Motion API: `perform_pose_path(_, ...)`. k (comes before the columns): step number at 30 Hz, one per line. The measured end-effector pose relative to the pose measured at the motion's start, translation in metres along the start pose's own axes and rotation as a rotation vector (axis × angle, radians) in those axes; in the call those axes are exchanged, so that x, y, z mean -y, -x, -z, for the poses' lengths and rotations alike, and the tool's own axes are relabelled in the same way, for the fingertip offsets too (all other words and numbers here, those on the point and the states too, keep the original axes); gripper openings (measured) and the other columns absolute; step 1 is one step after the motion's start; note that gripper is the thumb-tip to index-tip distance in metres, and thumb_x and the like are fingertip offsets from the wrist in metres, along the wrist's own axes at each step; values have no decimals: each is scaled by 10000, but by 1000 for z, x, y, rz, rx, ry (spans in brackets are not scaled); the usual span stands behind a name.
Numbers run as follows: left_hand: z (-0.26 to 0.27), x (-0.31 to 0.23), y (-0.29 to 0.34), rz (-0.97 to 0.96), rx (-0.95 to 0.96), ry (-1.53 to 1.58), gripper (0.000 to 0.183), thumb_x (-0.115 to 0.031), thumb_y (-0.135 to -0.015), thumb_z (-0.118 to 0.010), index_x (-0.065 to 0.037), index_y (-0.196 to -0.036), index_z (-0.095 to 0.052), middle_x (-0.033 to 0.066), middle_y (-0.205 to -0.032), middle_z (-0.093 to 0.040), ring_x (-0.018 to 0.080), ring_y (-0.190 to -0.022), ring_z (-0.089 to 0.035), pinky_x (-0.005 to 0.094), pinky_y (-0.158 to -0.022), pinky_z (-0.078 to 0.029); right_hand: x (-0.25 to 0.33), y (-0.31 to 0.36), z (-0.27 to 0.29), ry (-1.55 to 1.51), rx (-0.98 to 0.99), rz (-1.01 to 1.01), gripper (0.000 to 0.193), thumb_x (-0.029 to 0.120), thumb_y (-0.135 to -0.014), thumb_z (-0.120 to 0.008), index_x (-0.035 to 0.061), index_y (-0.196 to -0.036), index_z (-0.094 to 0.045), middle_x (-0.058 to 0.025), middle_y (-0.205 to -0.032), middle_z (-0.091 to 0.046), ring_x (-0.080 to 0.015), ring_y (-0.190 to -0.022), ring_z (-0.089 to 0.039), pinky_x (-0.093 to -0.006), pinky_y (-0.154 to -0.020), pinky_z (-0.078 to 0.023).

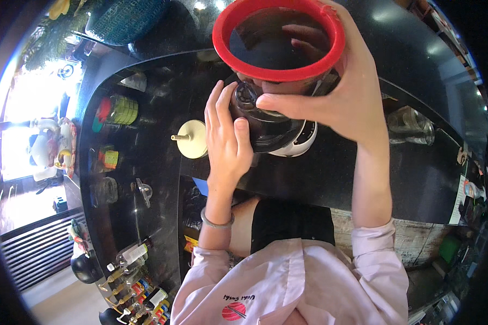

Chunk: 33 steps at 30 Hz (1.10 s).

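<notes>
A clear, round jar with a thick red rim [278, 74] stands tilted toward me on a dark, rounded appliance base [265, 135] with a white lower edge. My right hand [344, 103] wraps round the jar's right side, its fingers showing through the clear wall and its thumb in front, by a small black knob [246, 94]. My left hand [226, 127] lies against the left of the base with fingers stretched and thumb raised. To the left of that hand, a pale yellow disc [191, 143] with a short metal stem rests on the black counter.
A clear glass jar [412, 126] lies at the right. Along the left counter are a yellow-green container with a red end [122, 110], a small clear plastic piece [145, 192] and a bottle [129, 255] near several others. A teal woven pot [126, 21] stands far left.
</notes>
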State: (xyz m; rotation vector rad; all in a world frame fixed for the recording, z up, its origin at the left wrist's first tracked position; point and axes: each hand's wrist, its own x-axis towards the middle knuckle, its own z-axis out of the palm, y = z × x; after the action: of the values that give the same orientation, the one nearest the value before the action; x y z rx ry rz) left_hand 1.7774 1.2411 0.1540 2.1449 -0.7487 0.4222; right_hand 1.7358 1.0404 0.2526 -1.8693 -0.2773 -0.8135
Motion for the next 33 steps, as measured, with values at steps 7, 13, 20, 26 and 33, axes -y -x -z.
perform_pose_path(7,11,14,-11,-75,138,-15,629,-475,-1094,-250,-17,-1400,-553,259,-1470,-519,459,-1379,-468,526,-1162,-328,-2,20,-9,70,-151,-70,994,159,-606,-1005,32,-1448,-493,-131,-1365,-616,-249,-1243,-636,-394,-1054,-532)
perform_pose_path(13,6,11,-11,-88,89,23,616,-473,-1098,-245,-40,-1419,-543,253,-1459,-529,448,-1375,-476,521,-1162,-334,-10,16,-6,31,-50,-12,966,174,-632,-1002,37,-1444,-498,-140,-1337,-636,-250,-1201,-663,-379,-1012,-553)
perform_pose_path(20,20,47,-32,-272,169,-169,520,-391,-1115,-268,-102,-1377,-612,182,-1471,-526,405,-1430,-402,525,-1193,-270,16,66,-39,145,-296,-124,1001,150,-704,-966,-19,-1498,-380,-195,-1390,-576,-281,-1268,-615,-404,-1055,-528)
perform_pose_path(26,40,4,-44,-10,-209,34,430,-294,-1079,-457,-33,-1387,-606,170,-1373,-625,355,-1339,-517,470,-1158,-350,22,156,4,-88,-391,27,806,20,-908,-736,-20,-1498,-190,-279,-1277,-613,-376,-1227,-632,-463,-1059,-533)
perform_pose_path(33,-11,-54,-27,-91,-116,727,1311,-439,-517,-1013,45,-1509,-306,237,-1464,-477,347,-1315,-539,460,-1138,-418,-108,244,-40,229,-42,-329,1095,242,-769,-899,-29,-1595,-235,-279,-1642,-288,-440,-1523,-298,-509,-1250,-251)
